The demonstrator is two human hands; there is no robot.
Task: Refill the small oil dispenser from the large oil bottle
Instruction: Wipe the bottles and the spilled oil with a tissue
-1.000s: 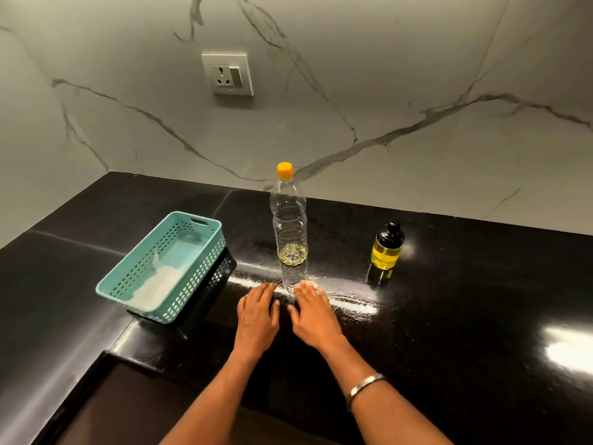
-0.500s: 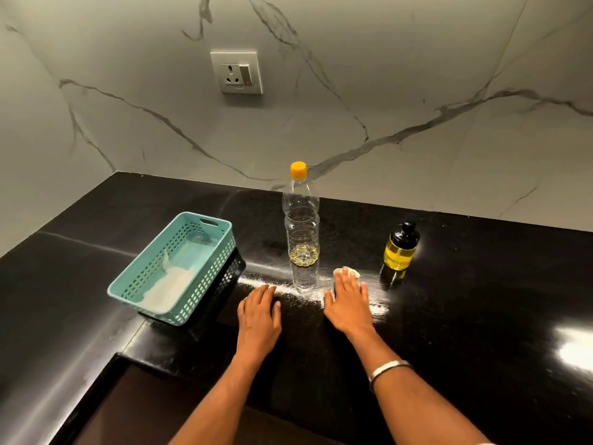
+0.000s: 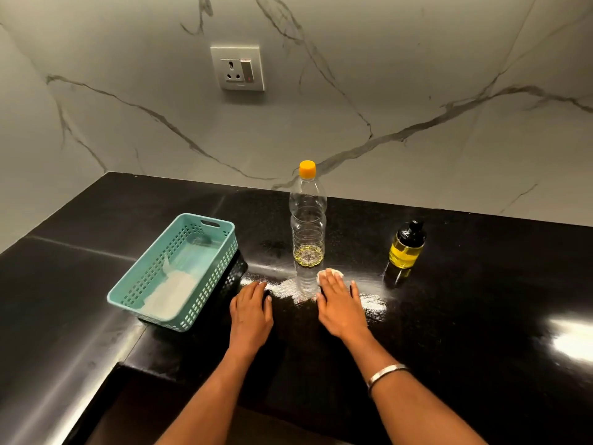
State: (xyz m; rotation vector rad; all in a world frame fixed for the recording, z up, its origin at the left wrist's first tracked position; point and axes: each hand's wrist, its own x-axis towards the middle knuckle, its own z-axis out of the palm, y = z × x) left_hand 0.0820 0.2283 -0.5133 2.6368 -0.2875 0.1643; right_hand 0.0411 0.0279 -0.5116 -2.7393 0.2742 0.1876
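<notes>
One large oil bottle, orange-capped, unlabelled and nearly empty, stands mid-counter; one small oil dispenser stands well to its right. One teal basket sits left. The left hand lies flat, fingers straight; the right hand presses flat on what may be a white pad.

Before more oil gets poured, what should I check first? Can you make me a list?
1. Large oil bottle standing upright on the black counter: ok.
2. Its orange cap off for pouring: not ok, still on.
3. Small oil dispenser open: not ok, black top still on.
4. Enough oil in the large bottle: cannot tell; only a shallow yellow layer at the bottom.
5. Hands free: left hand flat on the counter, ok; right hand presses a white wad against the counter, not ok.
6. Counter dry: cannot tell; it shines by the wad.
</notes>
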